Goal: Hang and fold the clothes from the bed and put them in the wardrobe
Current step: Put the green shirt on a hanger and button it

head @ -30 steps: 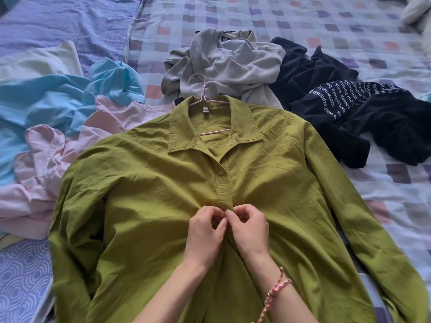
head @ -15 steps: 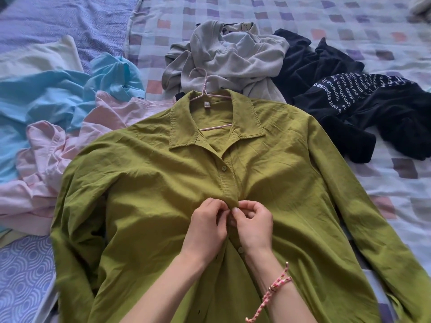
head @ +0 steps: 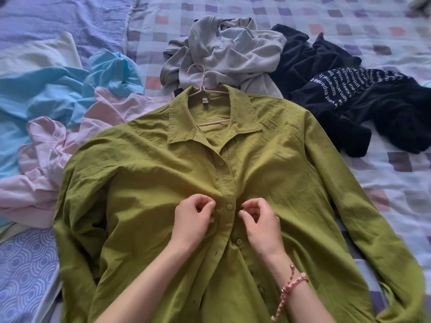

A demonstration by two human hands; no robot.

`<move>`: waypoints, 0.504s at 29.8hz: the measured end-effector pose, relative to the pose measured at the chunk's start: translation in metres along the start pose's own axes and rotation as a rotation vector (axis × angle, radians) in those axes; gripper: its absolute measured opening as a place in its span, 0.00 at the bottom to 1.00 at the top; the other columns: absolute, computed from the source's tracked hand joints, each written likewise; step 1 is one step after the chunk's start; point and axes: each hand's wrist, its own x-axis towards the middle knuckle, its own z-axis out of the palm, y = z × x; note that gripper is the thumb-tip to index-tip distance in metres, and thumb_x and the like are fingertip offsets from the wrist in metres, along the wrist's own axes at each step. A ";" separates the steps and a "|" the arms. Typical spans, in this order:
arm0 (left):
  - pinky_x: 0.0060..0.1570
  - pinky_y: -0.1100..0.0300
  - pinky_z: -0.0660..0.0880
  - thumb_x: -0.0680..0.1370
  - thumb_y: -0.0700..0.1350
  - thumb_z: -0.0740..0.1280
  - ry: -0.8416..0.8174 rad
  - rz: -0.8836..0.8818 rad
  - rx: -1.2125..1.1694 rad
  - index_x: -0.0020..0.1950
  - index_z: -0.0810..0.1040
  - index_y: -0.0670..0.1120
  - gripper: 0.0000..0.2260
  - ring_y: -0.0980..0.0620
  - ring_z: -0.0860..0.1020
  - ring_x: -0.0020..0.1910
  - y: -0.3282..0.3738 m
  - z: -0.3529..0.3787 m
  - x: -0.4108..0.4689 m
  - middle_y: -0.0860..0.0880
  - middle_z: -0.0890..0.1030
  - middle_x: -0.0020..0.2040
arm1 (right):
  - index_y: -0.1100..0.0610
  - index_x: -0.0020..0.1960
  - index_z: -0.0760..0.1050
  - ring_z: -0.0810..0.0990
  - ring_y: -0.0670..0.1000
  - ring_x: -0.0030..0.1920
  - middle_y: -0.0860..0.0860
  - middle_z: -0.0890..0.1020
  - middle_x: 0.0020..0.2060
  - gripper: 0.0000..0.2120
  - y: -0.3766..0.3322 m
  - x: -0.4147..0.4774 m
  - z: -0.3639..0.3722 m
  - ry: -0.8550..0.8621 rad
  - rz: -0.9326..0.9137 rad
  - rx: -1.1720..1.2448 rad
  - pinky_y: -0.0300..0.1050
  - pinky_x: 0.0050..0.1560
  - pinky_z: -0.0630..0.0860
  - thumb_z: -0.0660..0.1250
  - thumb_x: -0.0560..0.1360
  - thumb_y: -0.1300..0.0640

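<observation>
An olive-green button shirt (head: 291,183) lies front-up on the bed, on a pink hanger (head: 202,87) whose hook sticks out past the collar. The second button (head: 229,206) sits fastened through the placket. My left hand (head: 193,220) rests on the shirt just left of that button, and my right hand (head: 261,222), with a pink braided bracelet at the wrist, rests just right of it. Both hands have loosely curled fingers and I see no fabric pinched in them. Lower buttons are undone.
Behind the shirt lie a grey sweatshirt (head: 228,50) and a black printed garment (head: 363,96). A pink shirt (head: 46,173), a light blue one (head: 46,89) and a cream one (head: 35,57) are piled at the left. A checked bedsheet (head: 349,17) covers the bed.
Earlier both hands were together pinching the placket at the second button. Now they have let go and moved apart to either side, with that button fastened.
</observation>
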 end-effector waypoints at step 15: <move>0.23 0.63 0.71 0.57 0.35 0.78 0.109 0.242 0.722 0.33 0.75 0.45 0.15 0.49 0.76 0.28 -0.046 0.033 -0.069 0.49 0.74 0.30 | 0.56 0.53 0.71 0.75 0.50 0.52 0.51 0.74 0.50 0.07 0.019 -0.034 -0.010 -0.275 -0.347 -0.719 0.41 0.52 0.70 0.59 0.79 0.54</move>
